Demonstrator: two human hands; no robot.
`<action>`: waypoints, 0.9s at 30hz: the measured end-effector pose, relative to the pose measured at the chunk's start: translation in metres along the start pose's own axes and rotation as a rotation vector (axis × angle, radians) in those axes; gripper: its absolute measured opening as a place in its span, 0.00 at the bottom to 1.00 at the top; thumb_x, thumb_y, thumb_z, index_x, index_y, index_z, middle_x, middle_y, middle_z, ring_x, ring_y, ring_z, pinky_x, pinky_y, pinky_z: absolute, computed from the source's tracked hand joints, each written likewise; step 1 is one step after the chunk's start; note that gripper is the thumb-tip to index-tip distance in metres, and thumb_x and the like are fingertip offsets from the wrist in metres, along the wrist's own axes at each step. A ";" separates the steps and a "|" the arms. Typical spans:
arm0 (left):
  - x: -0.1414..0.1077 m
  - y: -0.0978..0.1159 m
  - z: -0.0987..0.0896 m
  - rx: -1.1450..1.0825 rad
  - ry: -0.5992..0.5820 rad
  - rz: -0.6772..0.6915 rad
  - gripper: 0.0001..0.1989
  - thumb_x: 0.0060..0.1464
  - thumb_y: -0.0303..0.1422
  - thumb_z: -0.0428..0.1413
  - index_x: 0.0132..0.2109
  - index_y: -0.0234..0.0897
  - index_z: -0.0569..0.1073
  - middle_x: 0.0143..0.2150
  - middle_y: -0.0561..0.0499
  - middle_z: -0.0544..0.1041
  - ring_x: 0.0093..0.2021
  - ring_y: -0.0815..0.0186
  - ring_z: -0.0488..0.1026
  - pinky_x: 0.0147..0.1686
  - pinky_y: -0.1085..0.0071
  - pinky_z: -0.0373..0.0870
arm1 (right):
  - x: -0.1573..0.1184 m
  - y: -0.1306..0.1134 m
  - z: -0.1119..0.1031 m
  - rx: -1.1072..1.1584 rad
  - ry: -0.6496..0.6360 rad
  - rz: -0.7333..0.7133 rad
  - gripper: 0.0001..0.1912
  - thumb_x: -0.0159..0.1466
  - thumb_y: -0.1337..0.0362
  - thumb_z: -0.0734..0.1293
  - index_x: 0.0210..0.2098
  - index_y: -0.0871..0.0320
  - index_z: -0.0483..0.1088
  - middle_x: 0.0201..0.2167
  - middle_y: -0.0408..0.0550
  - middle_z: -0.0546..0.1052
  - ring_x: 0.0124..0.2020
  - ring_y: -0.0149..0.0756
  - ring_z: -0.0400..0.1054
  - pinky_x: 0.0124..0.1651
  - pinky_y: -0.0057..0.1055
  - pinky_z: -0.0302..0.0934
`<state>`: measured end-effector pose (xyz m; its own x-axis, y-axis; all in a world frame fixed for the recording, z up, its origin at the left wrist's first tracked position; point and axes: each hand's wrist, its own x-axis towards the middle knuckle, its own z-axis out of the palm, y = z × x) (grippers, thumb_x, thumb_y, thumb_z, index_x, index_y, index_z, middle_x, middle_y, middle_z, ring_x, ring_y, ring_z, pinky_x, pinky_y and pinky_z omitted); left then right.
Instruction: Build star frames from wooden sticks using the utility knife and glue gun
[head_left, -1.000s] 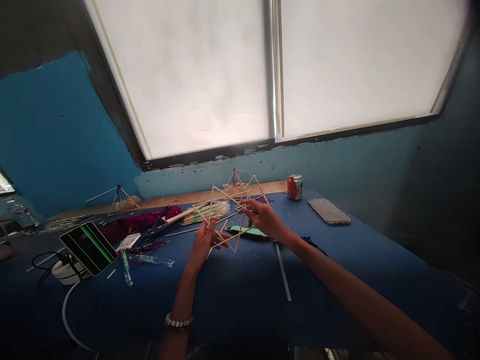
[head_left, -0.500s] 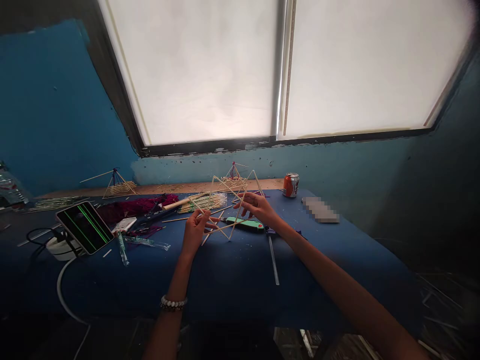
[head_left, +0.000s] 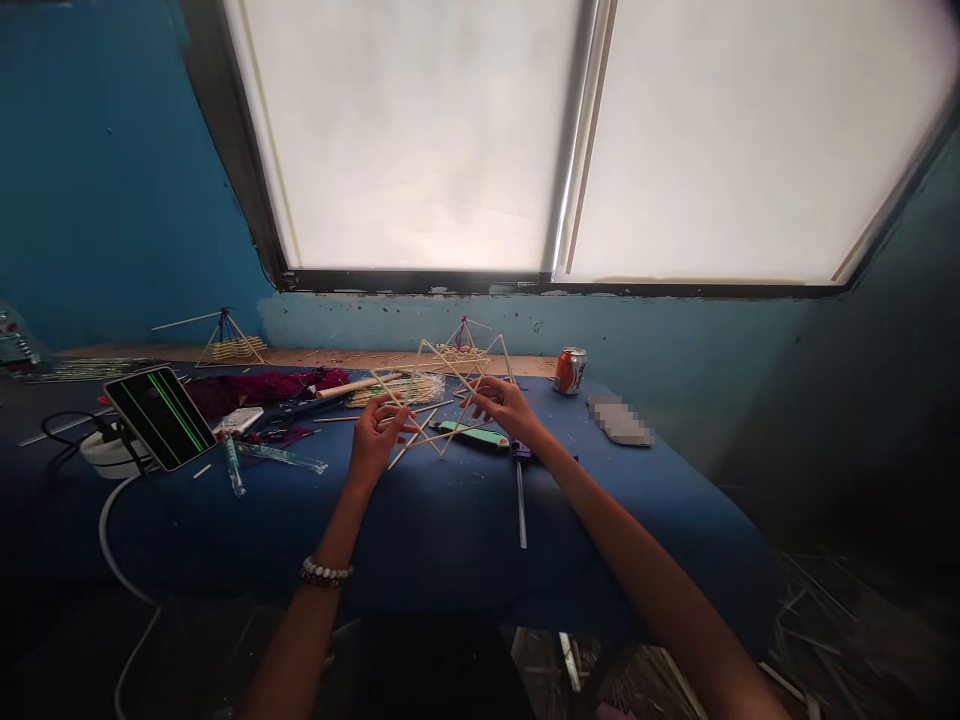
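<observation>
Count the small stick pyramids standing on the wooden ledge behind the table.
2: one stick pyramid stands toward the left of the wooden ledge, the other near its middle, behind the stick frame. That frame could hide another.

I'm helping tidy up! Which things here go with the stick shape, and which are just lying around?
Part of the job: stick frame, left hand, right hand, bundle of thin sticks.

Just lying around: soda can, tablet.
</observation>
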<state>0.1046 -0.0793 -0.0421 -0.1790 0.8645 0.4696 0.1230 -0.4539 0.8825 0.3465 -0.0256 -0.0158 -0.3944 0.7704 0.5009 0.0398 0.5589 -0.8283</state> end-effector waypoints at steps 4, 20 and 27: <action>-0.004 0.005 0.003 0.044 -0.005 0.057 0.25 0.52 0.48 0.63 0.50 0.39 0.68 0.37 0.50 0.82 0.32 0.60 0.82 0.30 0.72 0.74 | 0.001 0.001 0.000 -0.009 0.028 0.001 0.19 0.61 0.48 0.69 0.42 0.56 0.69 0.35 0.50 0.81 0.28 0.33 0.72 0.28 0.29 0.68; -0.002 0.001 0.002 0.112 0.020 0.020 0.24 0.58 0.49 0.58 0.53 0.38 0.70 0.36 0.49 0.82 0.24 0.65 0.78 0.26 0.72 0.71 | -0.002 -0.002 0.003 0.030 -0.006 0.076 0.22 0.60 0.46 0.70 0.43 0.56 0.67 0.38 0.52 0.80 0.34 0.39 0.78 0.27 0.30 0.71; -0.004 -0.003 0.002 0.148 -0.018 0.094 0.26 0.54 0.44 0.61 0.57 0.38 0.68 0.39 0.49 0.81 0.27 0.65 0.79 0.27 0.74 0.71 | -0.003 -0.003 0.003 0.037 0.028 0.093 0.24 0.59 0.44 0.71 0.44 0.57 0.68 0.39 0.53 0.81 0.34 0.40 0.79 0.27 0.29 0.72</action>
<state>0.1071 -0.0807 -0.0464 -0.1429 0.8239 0.5484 0.2807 -0.4976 0.8207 0.3444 -0.0302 -0.0156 -0.3646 0.8270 0.4280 0.0410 0.4735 -0.8799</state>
